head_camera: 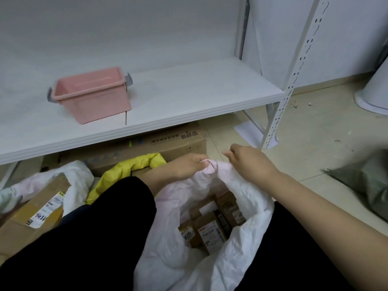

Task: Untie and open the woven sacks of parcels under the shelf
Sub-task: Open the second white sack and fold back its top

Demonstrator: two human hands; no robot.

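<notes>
Item: white woven sack [252, 202], in front of the shelf [168, 101], mouth open; parcels [210, 229] inside, labels blurred. Your left hand [186, 165] and right hand [249, 162] pinch its far rim, fingertips partly hidden. Under the shelf: cardboard box [178, 143], half hidden.

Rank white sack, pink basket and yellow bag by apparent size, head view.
1. white sack, though nearest the camera.
2. pink basket and yellow bag look alike; bag partly hidden.
</notes>
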